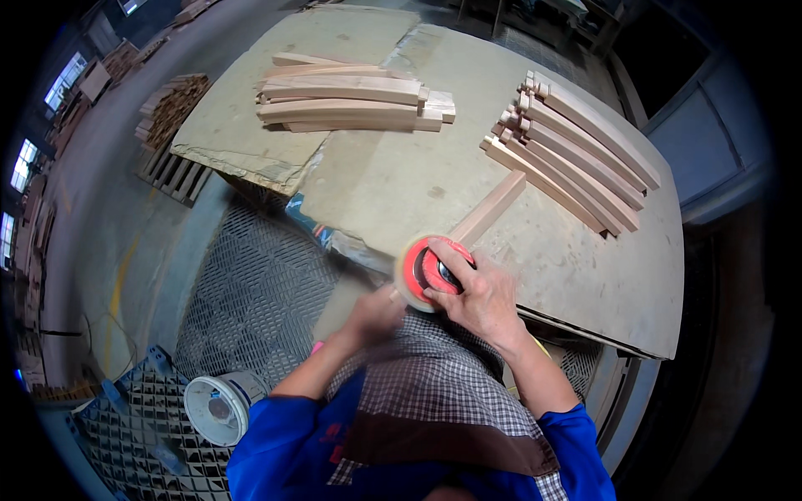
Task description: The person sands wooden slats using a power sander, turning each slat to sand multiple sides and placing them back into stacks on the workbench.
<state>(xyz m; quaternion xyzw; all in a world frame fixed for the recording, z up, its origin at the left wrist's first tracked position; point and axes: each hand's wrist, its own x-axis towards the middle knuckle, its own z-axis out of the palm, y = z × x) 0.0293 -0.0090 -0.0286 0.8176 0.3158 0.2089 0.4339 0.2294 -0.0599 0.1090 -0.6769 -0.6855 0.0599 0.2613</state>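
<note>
My right hand (pixel 483 294) is wrapped over the top of a round red sander (pixel 415 265) with a pale disc rim. The sander rests on a wooden strip (pixel 493 209), which slants across the table's near edge and shows beyond the sander. At the strip's near end, my left hand (pixel 374 319) is closed around it, somewhat blurred. The sander hides the middle of the strip.
On the worn table (pixel 393 188) lie a stack of wooden pieces (pixel 342 98) at the far left and a row of shaped pieces (pixel 576 142) at right. A white bucket (pixel 215 411) stands lower left. A loaded pallet (pixel 171 175) is farther off.
</note>
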